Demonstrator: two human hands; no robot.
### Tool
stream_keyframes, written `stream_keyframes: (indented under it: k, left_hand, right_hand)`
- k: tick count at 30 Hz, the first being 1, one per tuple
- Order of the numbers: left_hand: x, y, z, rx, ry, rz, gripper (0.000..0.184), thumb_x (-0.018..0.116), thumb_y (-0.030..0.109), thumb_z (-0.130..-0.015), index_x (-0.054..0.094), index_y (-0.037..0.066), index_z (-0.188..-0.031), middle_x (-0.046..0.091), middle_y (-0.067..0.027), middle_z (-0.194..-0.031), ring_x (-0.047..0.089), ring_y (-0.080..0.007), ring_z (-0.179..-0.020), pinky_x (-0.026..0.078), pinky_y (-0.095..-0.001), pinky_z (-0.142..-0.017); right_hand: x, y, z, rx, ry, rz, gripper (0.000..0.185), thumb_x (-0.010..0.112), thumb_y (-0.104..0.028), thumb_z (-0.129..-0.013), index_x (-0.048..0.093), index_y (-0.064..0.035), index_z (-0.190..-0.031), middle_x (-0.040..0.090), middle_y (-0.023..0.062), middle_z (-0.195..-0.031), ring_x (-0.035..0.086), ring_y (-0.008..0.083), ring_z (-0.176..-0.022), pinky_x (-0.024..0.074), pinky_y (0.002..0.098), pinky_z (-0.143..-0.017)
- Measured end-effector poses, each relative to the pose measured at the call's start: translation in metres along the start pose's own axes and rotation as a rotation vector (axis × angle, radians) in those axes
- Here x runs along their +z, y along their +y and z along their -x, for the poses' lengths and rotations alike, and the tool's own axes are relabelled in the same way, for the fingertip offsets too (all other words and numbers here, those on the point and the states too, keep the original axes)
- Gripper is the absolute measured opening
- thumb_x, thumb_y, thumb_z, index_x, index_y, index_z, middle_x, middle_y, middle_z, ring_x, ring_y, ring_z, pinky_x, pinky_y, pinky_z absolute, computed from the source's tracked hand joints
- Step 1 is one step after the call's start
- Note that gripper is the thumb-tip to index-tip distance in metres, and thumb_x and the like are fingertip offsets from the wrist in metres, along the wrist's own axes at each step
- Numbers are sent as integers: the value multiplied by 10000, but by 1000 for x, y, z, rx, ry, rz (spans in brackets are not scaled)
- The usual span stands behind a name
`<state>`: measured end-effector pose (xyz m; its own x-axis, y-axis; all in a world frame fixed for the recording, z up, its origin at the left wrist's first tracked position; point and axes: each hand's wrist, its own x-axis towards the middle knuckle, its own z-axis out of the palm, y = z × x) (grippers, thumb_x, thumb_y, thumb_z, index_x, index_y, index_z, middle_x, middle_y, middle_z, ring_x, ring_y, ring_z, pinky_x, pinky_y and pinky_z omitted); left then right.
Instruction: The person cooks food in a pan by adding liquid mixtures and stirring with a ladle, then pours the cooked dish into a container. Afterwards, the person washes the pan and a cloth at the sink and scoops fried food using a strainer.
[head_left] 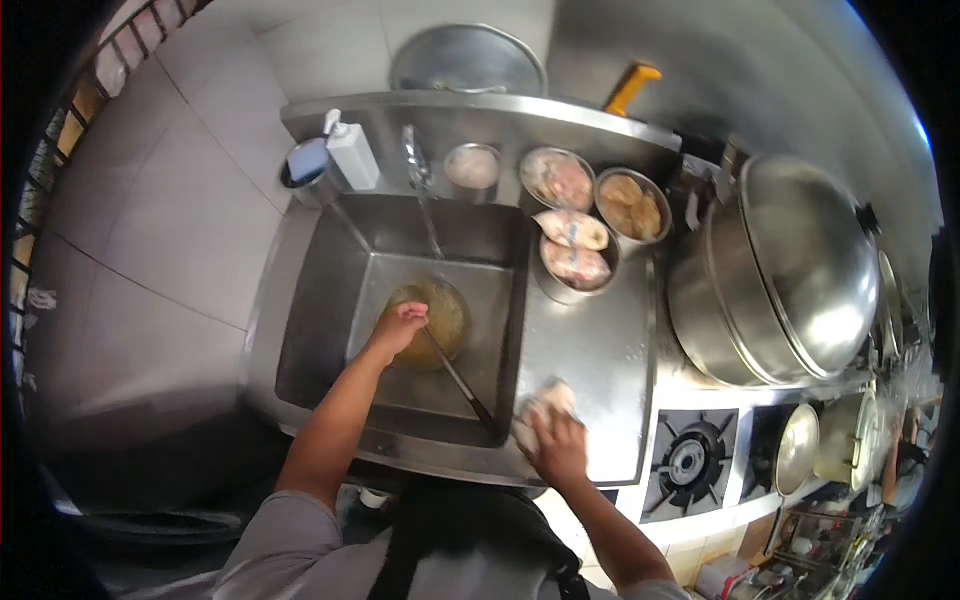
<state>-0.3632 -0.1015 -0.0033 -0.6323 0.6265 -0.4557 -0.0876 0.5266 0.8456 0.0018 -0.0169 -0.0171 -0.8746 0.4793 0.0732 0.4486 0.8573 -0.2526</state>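
My left hand (402,325) is over the sink (315,340), its fingers drawn together. What they hold, if anything, is hidden. Beneath it is a round vessel (450,305) with yellowish, cloudy contents. A long thin handle (455,372) with a dark end slants from beside my fingers toward the sink's near right corner. On the steel drainboard (590,345), my right hand (560,448) presses on a crumpled pale cloth (550,398), slightly blurred. Water appears to run from the faucet (415,158).
Metal containers of raw meat (558,180) stand behind the drainboard, with bagged meat (575,250) atop one. A white pump bottle (352,155) is at the back left. Rightward are a large domed steel pot (780,275) and a gas burner (690,457). Another person (908,470) is at far right.
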Motion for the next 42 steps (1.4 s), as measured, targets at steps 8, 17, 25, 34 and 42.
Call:
stream_keyframes:
  k: [8, 17, 25, 34, 42]
  left_hand:
    - [-96, 34, -153, 307, -15, 355, 357, 542, 259, -878, 542, 135, -1213, 601, -52, -1155, 571, -198, -1045, 449, -411, -849]
    - [-53, 49, -287, -94, -21, 426, 433, 541, 462, -839, 489, 203, -1181, 536, 35, -1136, 519, -174, -982, 386, -388, -774]
    - [3, -20, -273, -73, -542, 644, 281, 571, 410, -835, 570, 154, -950, 629, -12, -945, 583, -205, -872, 458, -418, -764]
    - [104, 44, 30, 2, -996, 696, 404, 470, 344, -948, 482, 53, -1228, 579, -104, -1120, 563, -220, -1017, 464, -333, -857]
    - [100, 76, 94, 380, -343, 624, 223, 532, 140, -864, 620, -30, -978, 596, -169, -1018, 592, -250, -905, 487, -377, -788]
  right_hand:
    - [-104, 21, 10, 864, 268, -617, 516, 617, -366, -861, 415, -17, -1184, 589, 137, -1023, 617, 264, -901, 515, 379, -764]
    - [-33, 22, 40, 740, 77, -47, 823, 714, -344, -685, 334, -80, -1365, 425, 178, -1292, 436, 379, -1174, 393, 462, -973]
    - [-20, 27, 18, 844, 32, -276, 607, 664, -205, -682, 451, -55, -1230, 568, 171, -1052, 566, 351, -998, 466, 415, -850]
    - [-58, -41, -90, 459, 238, -778, 569, 679, -241, -628, 510, -17, -1124, 617, 212, -983, 594, 368, -943, 471, 428, -806]
    - [-51, -71, -120, 486, 247, -1530, 470, 659, -187, -647, 506, -48, -1068, 574, 37, -839, 559, 157, -765, 475, 289, -638]
